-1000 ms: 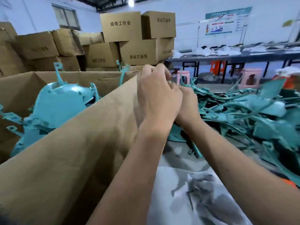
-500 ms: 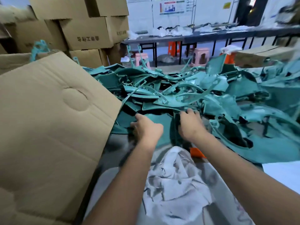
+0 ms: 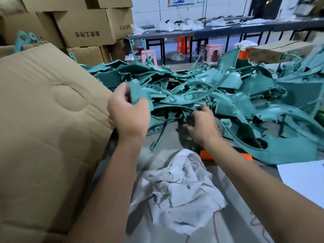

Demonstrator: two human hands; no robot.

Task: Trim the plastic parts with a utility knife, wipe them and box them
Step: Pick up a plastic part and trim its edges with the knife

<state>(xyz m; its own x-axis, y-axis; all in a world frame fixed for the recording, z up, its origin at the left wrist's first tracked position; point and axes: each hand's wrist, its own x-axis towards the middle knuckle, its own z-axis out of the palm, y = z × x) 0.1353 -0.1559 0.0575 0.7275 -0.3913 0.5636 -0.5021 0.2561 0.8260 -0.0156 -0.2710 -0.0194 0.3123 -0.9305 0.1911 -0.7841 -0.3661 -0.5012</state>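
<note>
Writing: the stacked cardboard boxes (image 3: 84, 30) behind the heap carry dark printed characters, seen mirrored and too unclear to read; a poster (image 3: 181, 1) on the far wall has print too small to make out.
Left hand: the left hand (image 3: 129, 111) is raised above the near edge of the heap, fingers and thumb curled round a teal plastic part (image 3: 137, 92).
Held part: a flat, narrow piece, long axis near upright, its upper end pointing up and away from the person; the lower end is hidden in the palm.
Right hand: the right hand (image 3: 201, 122) is low on the heap, fingers curled down among the pieces; whether it grips one I cannot tell, since the fingertips are hidden.
Heap: the pile of teal plastic parts (image 3: 228, 95) sprawls across the grey table (image 3: 233, 223), curved strips and panels pointing every way.
Box: a large cardboard flap (image 3: 43, 120) leans at the left, touching the left forearm's side of the table.
Cloth: a crumpled white rag (image 3: 177, 192) lies between the forearms, near the person.
Orange object: an orange thing (image 3: 207, 155) shows just beyond the rag, partly hidden by the right forearm.
Paper: a white sheet (image 3: 303, 179) lies at the right edge.
</note>
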